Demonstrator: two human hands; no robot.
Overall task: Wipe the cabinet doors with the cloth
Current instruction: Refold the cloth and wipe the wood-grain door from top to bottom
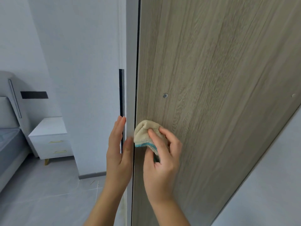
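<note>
Now my right grip (162, 160) holds the cloth (146, 134), a beige one with a teal hem, bunched into a wad. My thumb and forefinger curl over the top of it and the other fingers wrap round from the right, so most of the wad sticks out above and to the left of my knuckles. The wad is pressed on the wood-grain face of the open door (219, 79), just beside that face's left border and below a small screw (165, 95). A tail of cloth hangs down into my palm.

My left grip (118, 154) holds nothing closed. Its fingers are straight and point up, lying along the lower end of the black handle strip (121, 95), while the thumb rests on the grey edge (131, 79) of the door. The thumb tip sits just beside the cloth's teal hem, across the dark gap.

Further left stand a white nightstand (48, 136) and a grey bed (8, 144) on the tiled floor (48, 193).
</note>
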